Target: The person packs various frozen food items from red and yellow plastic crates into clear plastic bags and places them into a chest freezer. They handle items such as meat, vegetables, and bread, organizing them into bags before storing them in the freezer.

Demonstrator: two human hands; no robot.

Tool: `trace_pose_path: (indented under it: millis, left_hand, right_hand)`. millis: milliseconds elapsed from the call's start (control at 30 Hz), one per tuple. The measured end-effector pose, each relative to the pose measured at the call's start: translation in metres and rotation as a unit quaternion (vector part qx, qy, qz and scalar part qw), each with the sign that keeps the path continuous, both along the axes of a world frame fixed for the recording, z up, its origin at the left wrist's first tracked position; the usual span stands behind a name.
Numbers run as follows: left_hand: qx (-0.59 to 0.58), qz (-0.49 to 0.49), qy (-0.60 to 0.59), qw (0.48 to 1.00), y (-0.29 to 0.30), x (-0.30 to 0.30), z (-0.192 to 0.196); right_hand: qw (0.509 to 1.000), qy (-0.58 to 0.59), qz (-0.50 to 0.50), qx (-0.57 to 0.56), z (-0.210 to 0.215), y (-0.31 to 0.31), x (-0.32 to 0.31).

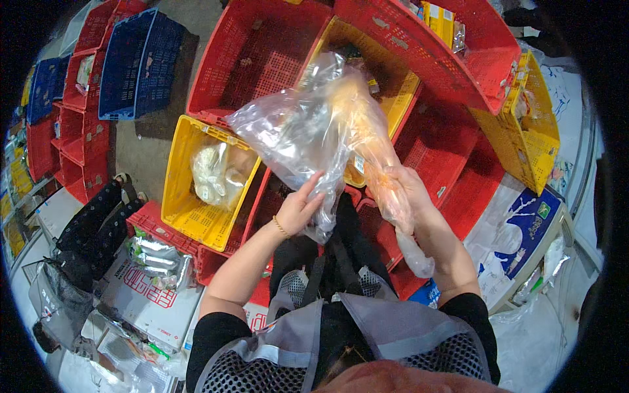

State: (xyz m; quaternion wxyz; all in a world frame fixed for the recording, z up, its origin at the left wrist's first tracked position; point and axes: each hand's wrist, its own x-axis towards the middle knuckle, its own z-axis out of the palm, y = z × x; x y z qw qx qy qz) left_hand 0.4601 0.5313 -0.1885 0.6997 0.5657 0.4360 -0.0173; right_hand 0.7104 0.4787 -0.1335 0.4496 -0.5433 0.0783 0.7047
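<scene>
My right hand [407,188] is closed round the lower part of a long clear plastic bag with orange-yellow contents [360,124]. Its twisted whitish end hangs down past my wrist; what fills it is too blurred to name. My left hand [300,208] holds the lower edge of a large, crumpled clear plastic bag [288,131], with some fingers lying along the film. Both bags overlap in front of me, above a yellow crate [403,85] with dark packets inside. Which bag lies in front where they meet is hard to tell.
Left of my hands, a yellow crate [175,190] holds a bagged whitish item [211,173]. Red crates [216,65] surround it, and blue crates [118,72] stand farther left. Another person [65,281] is at the left. White foam boxes [141,301] flank me.
</scene>
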Motion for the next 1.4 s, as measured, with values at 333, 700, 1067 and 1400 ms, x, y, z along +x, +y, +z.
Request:
trace_pose_path:
  millis: [333, 700, 1067, 1400]
  left_hand:
    - [0.190, -0.092, 0.249, 0.945, 0.014, 0.085, -0.156]
    - [-0.139, 0.240, -0.026, 0.960, 0.030, 0.013, -0.004]
    - [-0.181, 0.161, -0.109, 0.964, 0.045, 0.079, -0.054]
    - [-0.182, 0.234, 0.063, 0.953, 0.022, 0.044, -0.136]
  right_hand:
    - [0.996, 0.027, 0.009, -0.081, 0.034, -0.033, 0.025]
    - [0.989, -0.104, 0.090, -0.051, -0.066, 0.005, 0.017]
    - [0.945, -0.299, -0.042, -0.125, -0.258, 0.035, -0.013]
    - [0.938, -0.180, -0.051, -0.293, -0.357, 0.021, -0.093]
